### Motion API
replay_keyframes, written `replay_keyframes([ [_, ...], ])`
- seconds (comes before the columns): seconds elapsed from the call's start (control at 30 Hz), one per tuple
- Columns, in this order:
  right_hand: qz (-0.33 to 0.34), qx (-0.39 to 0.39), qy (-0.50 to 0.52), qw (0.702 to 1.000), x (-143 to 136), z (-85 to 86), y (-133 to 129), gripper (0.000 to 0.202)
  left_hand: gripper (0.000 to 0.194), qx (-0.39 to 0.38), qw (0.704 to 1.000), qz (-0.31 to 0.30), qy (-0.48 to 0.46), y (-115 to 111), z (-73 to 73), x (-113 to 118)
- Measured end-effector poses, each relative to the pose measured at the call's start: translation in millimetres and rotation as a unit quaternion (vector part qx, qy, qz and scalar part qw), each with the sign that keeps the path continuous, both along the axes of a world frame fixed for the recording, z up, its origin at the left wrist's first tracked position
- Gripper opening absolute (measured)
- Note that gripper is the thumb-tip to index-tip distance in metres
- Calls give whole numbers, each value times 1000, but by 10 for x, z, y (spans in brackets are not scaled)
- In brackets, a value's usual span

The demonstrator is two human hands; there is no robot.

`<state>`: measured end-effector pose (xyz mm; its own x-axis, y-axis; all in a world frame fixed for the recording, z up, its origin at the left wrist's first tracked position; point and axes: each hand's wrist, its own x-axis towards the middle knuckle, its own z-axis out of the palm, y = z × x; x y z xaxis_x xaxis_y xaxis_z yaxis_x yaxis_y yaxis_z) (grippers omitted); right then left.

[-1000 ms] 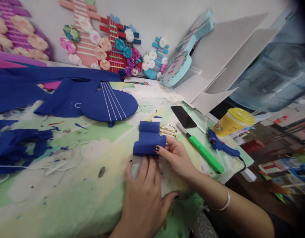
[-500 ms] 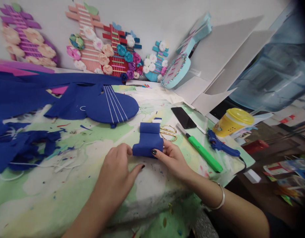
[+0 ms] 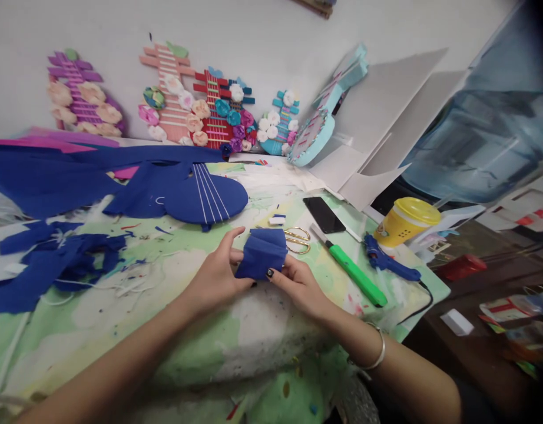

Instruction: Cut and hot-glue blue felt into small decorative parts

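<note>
A small piece of blue crepe paper (image 3: 263,254) is held upright, slightly creased, between my hands above the table. My right hand (image 3: 300,282) pinches its lower right corner, thumb in front and fingers behind. At the left edge, my left hand (image 3: 222,268) grips it with the thumb low and the index finger raised; its other fingers are partly hidden behind the paper. Gold scissor handles (image 3: 298,239) show just beyond the right edge, their blades hidden from view. A blue guitar body shape (image 3: 209,203) with white strings lies farther back on the left.
On the right lie a phone (image 3: 323,214), a green utility knife (image 3: 357,275), a blue glue gun (image 3: 388,260) and a yellow lidded cup (image 3: 406,221). Blue scraps (image 3: 83,262) litter the left side. Several decorated guitars (image 3: 169,88) lean along the wall.
My left hand has moved in from beside the paper to grip its left edge. The blue paper, earlier curled with a fold, is now raised more upright. The camera view has shifted.
</note>
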<state>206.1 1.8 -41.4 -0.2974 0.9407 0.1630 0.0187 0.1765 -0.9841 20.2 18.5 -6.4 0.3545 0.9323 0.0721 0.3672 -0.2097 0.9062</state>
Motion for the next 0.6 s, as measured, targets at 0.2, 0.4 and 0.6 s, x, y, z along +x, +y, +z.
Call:
replay_keyframes([
  [0.2,-10,-39,102,994,3,87,7,32,108,0,1000,-12,-11,138,-36,57],
  [0.4,-184,51,-8,982,505,323,-198,23,75,52,999,8,-3,263,-38,73],
  [0.6,-409,152,-459,774,1632,397,-336,26,65,74,995,62,-30,219,-97,101],
])
